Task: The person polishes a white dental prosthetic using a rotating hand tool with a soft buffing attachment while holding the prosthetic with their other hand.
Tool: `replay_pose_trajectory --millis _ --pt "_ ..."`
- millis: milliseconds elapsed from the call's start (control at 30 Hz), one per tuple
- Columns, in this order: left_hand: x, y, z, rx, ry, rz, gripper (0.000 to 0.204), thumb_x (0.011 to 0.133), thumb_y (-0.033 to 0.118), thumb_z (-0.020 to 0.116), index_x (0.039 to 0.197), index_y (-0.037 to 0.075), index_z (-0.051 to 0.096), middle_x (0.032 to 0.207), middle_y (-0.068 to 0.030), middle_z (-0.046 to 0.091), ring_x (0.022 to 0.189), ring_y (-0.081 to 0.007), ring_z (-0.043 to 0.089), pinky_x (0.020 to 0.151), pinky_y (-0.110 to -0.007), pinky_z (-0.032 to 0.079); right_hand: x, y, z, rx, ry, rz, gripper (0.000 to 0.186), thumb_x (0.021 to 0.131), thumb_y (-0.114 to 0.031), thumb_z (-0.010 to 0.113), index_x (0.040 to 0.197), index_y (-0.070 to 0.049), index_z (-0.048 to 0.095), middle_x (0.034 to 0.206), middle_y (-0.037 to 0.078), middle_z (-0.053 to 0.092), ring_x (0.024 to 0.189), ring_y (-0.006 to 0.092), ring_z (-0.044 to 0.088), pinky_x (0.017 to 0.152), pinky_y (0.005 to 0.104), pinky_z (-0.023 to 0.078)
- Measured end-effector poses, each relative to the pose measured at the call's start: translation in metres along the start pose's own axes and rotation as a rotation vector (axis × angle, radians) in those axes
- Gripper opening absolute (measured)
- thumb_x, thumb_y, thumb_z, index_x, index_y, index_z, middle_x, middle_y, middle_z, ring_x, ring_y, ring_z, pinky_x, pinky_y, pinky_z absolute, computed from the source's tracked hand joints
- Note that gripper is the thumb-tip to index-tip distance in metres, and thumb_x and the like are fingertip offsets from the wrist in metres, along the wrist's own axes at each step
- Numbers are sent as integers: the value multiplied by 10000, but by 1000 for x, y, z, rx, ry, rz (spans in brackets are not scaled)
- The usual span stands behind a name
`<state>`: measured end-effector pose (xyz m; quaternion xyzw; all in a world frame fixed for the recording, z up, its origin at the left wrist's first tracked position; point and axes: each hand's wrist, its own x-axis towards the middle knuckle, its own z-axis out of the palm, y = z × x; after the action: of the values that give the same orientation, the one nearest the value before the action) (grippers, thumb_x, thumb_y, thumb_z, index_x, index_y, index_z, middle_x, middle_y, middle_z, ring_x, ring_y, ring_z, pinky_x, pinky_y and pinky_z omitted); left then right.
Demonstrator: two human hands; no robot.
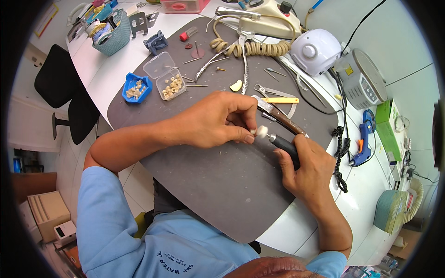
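Observation:
My left hand (222, 120) is closed in a pinch on a small pale piece (253, 131). Beside that piece, a white polishing wheel (262, 132) sits on the tip of a black rotary handpiece (285, 146), gripped in my right hand (306, 171). Behind my fingers lie a knife with a wooden handle (287, 122) and a yellow-handled tool (280, 100). A clear open box of small beige pieces (172, 86) and a blue tray of pale pieces (136, 90) stand on the grey mat (208, 190), beyond my left arm.
Metal pliers (244, 69), a coiled-hose unit (259, 25), a white motor box (315, 51) and a grey appliance (361, 78) stand at the back and right, with cables. A blue glue gun (364, 139) lies right of my hand. A basket (111, 39) and black chair (60, 83) are left.

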<state>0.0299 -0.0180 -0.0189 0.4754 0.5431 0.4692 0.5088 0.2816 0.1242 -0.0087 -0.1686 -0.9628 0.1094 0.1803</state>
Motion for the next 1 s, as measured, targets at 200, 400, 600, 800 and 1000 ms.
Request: replay_pose_trajectory --millis 200,400,600,800,1000 --pt "1 11 1 45 -11 -101 255 959 6 873 1108 10 666 1100 -69 766 1030 -114 768 905 -266 632 -2 1 0 -16 9 -7 428 930 -368 879 849 -74 578 702 85 577 615 300 605 536 435 422" --pt "2 8 4 87 22 -6 340 926 -5 889 1170 28 654 1080 -59 756 936 -81 748 838 -238 609 0 0 1 -6 20 -29 425 928 -362 881 852 -73 579 702 81 572 620 296 602 541 431 426" --pt "-1 17 8 88 53 -66 495 920 -24 874 1317 42 587 988 -53 760 899 -72 734 792 -230 602 0 -1 -1 -26 -24 -1 421 935 -377 875 866 -74 592 719 83 587 632 299 619 547 434 435" --pt "-2 18 9 171 61 -6 556 919 -28 870 1376 49 564 959 -55 766 907 -83 744 792 -244 619 -1 -2 0 -61 -33 -10 427 939 -404 869 880 -74 604 739 86 595 642 298 627 551 440 443" --pt "-1 15 9 181 58 13 592 912 -43 866 1401 50 547 963 -56 766 912 -91 750 808 -253 628 -1 -3 1 -90 -32 -20 441 936 -442 865 891 -82 615 748 78 593 652 289 633 550 443 440"
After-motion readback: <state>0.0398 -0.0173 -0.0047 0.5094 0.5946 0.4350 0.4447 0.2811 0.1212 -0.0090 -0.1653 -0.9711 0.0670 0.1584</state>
